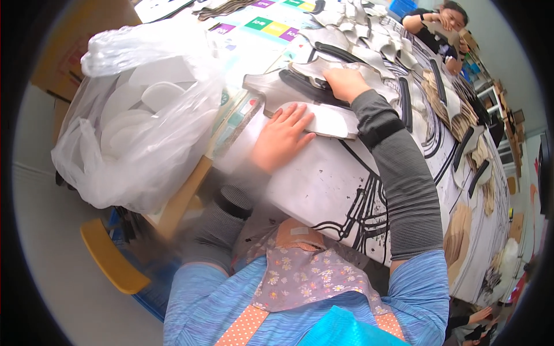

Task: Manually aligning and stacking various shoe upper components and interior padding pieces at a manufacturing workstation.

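My left hand (pixel 283 138) lies flat with its fingers stretched out on a smooth white piece (pixel 334 120) at the near side of the table. Just beyond it, my right hand (pixel 346 84) is closed on a pale grey, curved fabric piece (pixel 262 84) with a thick black padded edge (pixel 300 84). The pale piece spreads out to the left past my fingers. Part of the white piece lies under my left hand. My right fingertips are partly hidden at the black edge.
An open clear plastic bag (pixel 196 135) of white rounded pads (pixel 124 130) stands left. Many similar black-edged pieces (pixel 407 104) lie across the far and right table (pixel 311 193). A yellow-and-blue chair (pixel 109 259) is lower left. Another person (pixel 435 29) works at the far right.
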The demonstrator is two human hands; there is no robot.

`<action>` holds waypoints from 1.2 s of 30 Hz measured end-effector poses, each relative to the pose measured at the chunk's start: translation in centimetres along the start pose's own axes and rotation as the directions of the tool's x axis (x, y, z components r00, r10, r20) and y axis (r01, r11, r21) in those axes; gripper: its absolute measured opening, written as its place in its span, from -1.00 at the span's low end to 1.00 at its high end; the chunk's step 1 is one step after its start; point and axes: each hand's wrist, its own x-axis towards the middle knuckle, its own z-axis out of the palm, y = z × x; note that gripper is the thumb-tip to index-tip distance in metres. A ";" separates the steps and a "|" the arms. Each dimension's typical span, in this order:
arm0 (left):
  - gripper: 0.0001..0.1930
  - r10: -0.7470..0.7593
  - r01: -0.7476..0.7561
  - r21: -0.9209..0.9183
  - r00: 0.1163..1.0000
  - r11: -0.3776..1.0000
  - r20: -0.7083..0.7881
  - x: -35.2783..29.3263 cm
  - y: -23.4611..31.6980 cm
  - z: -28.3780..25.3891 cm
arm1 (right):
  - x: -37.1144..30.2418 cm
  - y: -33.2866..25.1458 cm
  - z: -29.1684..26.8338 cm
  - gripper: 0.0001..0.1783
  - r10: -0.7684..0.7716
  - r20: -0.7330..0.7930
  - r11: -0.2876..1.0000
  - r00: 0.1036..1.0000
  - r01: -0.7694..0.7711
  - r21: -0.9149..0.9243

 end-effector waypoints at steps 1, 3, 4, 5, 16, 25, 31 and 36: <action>-0.54 -0.007 0.007 0.002 1.000 1.000 -0.011 0.2 0.3 -0.3 | -0.5 0.0 -0.5 -0.82 0.012 -0.011 0.999 1.000 -0.012 -0.038; -0.56 -0.012 0.013 -0.045 1.000 0.999 0.026 0.2 0.1 0.1 | -0.9 -0.3 -2.1 -0.84 0.098 -0.017 0.995 0.995 -0.098 -0.014; -0.56 -0.012 0.013 -0.046 1.000 0.999 0.022 0.1 0.2 0.1 | -1.6 0.1 -2.7 -0.85 0.108 -0.128 0.994 0.986 -0.109 -0.004; -0.57 -0.012 0.013 -0.052 1.000 0.999 0.017 0.0 0.2 0.2 | -2.3 0.5 -3.3 -0.86 0.119 -0.233 0.993 0.965 -0.120 0.010; -0.80 -0.216 0.055 -0.328 0.851 0.943 -0.479 0.3 -1.1 -1.9 | -34.9 15.2 -9.9 -0.73 0.574 -0.542 0.751 0.614 -0.131 0.647; -0.49 -0.310 0.052 -0.421 0.757 0.906 -0.574 -0.1 -0.3 -0.6 | -46.6 4.2 -2.2 -0.75 0.287 0.336 0.556 0.897 -0.441 0.705; -0.60 -0.433 0.120 -0.498 0.692 0.859 -0.578 -0.8 -0.4 0.0 | -45.6 2.4 -3.3 -0.52 0.475 0.564 -0.036 0.675 -0.626 0.779; -0.74 -0.500 0.261 -0.549 0.794 0.794 -0.346 -2.8 4.1 -1.9 | -41.2 1.5 -3.1 -0.51 0.330 0.522 -0.107 0.787 -0.518 0.849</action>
